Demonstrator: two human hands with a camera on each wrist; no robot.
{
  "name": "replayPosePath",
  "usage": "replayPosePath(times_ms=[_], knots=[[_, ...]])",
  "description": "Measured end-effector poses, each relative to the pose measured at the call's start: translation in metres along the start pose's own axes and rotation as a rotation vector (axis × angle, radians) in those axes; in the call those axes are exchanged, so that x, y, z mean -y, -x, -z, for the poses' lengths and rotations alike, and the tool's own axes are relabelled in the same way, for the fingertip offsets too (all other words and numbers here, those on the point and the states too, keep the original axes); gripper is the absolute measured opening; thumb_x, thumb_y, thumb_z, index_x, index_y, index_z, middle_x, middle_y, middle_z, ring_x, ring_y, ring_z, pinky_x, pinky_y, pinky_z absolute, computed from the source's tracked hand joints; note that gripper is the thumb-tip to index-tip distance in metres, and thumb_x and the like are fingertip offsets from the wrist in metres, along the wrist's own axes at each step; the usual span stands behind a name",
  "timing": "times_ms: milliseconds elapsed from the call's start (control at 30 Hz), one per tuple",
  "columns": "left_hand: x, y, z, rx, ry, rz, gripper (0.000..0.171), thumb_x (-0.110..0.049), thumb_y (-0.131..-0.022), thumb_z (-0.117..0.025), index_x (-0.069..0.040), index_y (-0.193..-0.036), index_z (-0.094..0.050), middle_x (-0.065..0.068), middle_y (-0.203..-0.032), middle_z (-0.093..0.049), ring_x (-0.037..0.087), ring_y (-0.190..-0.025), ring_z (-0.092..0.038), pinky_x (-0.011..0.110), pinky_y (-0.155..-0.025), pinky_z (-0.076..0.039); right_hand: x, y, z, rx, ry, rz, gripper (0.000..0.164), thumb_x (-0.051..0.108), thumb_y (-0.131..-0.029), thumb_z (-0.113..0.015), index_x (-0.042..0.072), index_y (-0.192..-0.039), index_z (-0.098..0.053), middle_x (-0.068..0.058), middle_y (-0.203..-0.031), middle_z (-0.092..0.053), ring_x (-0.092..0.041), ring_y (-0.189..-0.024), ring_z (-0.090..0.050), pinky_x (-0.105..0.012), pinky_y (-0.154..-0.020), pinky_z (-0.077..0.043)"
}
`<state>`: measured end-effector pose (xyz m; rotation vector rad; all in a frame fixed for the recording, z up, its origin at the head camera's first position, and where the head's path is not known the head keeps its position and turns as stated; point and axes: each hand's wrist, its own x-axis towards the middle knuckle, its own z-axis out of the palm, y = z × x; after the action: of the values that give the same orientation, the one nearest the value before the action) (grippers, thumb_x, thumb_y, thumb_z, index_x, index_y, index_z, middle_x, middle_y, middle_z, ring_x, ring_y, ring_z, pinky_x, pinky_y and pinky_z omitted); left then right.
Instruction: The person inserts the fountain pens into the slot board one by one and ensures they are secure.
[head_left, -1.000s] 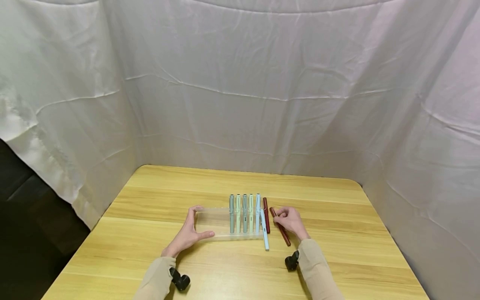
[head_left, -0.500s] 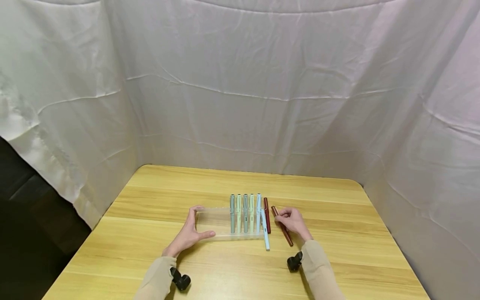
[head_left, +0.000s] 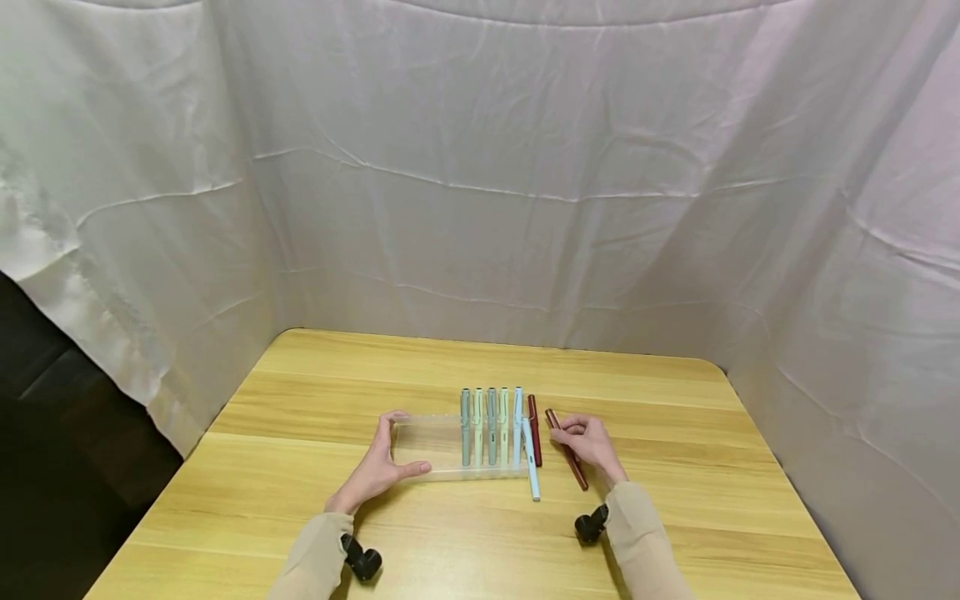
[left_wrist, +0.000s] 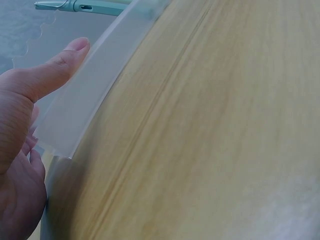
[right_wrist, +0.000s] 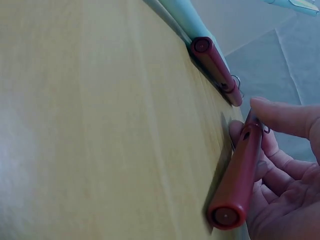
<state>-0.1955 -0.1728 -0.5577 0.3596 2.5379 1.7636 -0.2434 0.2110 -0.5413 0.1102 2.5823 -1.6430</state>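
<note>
Pinches red pen (right_wrist: 237,175), grips clear tray (left_wrist: 85,95).
In right hand (head_left: 590,443), clamps pen between thumb and fingers, right of tray; in left hand (head_left: 371,472), clasps tray's left end, thumb on near wall; across tray, five pens (head_left: 492,433) in row.

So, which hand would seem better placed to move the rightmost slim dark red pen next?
Probably the right hand: it pinches that slim dark red pen, while the left hand grips the left end of the clear plastic holder.
</note>
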Motion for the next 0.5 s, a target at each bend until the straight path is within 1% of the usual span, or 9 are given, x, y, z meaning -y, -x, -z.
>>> replayPosePath(times_ms=[100,167,367,500], knots=[[0.0001,0.0,-0.0001,-0.001,-0.009,-0.004,0.094,-0.021,-0.075,-0.089,-0.009,-0.145,-0.027,0.021,-0.157,-0.027,0.043,-0.153,-0.018,0.067,-0.125,-0.01,-0.001,-0.0005,-0.0001,-0.003,-0.015,0.01,0.022,0.01,-0.09,-0.074,-0.008,-0.102,-0.066,-0.009,-0.083,-0.072,-0.009,-0.066,-0.057,-0.02,-0.055,-0.046],[0.0001,0.0,0.0,-0.002,-0.014,-0.007,0.093,-0.022,-0.076,-0.089,-0.01,-0.144,-0.027,0.02,-0.157,-0.027,0.043,-0.153,-0.019,0.067,-0.125,-0.011,-0.0006,-0.0002,-0.0001,-0.004,-0.034,0.01,0.023,0.009,-0.091,-0.073,-0.009,-0.103,-0.066,-0.009,-0.083,-0.072,-0.009,-0.067,-0.058,-0.02,-0.056,-0.047],[0.0004,0.0001,0.0002,-0.006,-0.02,-0.016,0.093,-0.022,-0.075,-0.089,-0.01,-0.144,-0.028,0.021,-0.156,-0.029,0.043,-0.151,-0.023,0.067,-0.124,-0.013,0.0051,0.0034,0.0007,-0.008,-0.147,-0.044,0.025,0.011,-0.09,-0.073,-0.006,-0.106,-0.066,-0.001,-0.083,-0.071,-0.011,-0.075,-0.063,-0.021,-0.066,-0.052],[0.0003,0.0003,0.0,-0.006,-0.021,-0.019,0.093,-0.023,-0.075,-0.089,-0.009,-0.144,-0.027,0.021,-0.156,-0.03,0.043,-0.151,-0.024,0.068,-0.124,-0.013,0.0053,0.0042,0.0011,-0.018,-0.203,-0.073,0.023,0.01,-0.09,-0.073,-0.004,-0.106,-0.067,0.003,-0.081,-0.07,-0.012,-0.076,-0.064,-0.021,-0.067,-0.052]])
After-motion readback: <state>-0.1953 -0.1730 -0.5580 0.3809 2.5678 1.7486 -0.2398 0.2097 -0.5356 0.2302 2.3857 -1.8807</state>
